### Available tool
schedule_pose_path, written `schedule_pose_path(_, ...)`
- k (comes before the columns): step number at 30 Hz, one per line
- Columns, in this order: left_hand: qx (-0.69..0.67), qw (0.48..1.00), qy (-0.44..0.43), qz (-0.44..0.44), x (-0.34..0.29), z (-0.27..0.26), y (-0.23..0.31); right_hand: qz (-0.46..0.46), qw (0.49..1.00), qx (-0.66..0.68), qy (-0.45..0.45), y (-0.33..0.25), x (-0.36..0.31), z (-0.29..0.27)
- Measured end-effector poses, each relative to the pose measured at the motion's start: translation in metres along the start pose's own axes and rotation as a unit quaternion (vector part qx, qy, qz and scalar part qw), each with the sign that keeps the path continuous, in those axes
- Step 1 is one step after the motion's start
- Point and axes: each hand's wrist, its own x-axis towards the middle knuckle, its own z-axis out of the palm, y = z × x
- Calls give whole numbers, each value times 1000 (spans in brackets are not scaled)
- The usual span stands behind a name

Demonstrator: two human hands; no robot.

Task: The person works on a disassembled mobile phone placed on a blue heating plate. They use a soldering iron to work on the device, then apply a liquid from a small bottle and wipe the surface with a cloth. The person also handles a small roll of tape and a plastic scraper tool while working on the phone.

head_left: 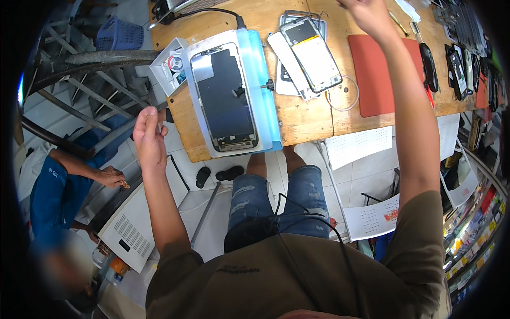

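Observation:
My left hand (150, 139) is raised beside the table's left edge with its fingers curled together; whatever they hold, if anything, I cannot make out. To its right, a phone screen (226, 98) with a dark panel lies on a blue flat machine (270, 119) that has a black side knob (268, 85). My right hand (366, 18) reaches to the far edge of the view, beyond a red mat (366, 80). Its fingertips are mostly cut off. Between the hands, an opened phone frame (311, 53) rests on a stack of white and grey phone parts.
On the wooden table (305, 125) are a white box (169, 69) of small items, a black-handled tool (428, 66) and several phone parts (459, 72) at right. A black cable (240, 22) meets the machine. At left, another person's hand (110, 177) is near a white perforated panel (130, 228).

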Motion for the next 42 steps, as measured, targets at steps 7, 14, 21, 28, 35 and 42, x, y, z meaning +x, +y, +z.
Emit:
schedule_pose_path(7,0,989,-148,-4,7,25,5,77,990,-71,94,6,-65,-62)
schedule_pose_path(14,31,969,-243,-2,9,55,18,120,977,-116,135,4,-113,-104)
schedule_pose_path(21,52,966,-248,51,15,60,26,144,972,-105,156,4,-131,-102)
schedule_pose_path(28,94,968,-226,61,34,51,40,149,970,-70,177,-6,-142,-70)
schedule_pose_path(35,73,971,-197,116,57,41,41,154,972,-63,165,-11,-143,-42)
schedule_pose_path(42,66,983,-136,104,84,25,36,154,975,-67,143,-25,-133,-17)
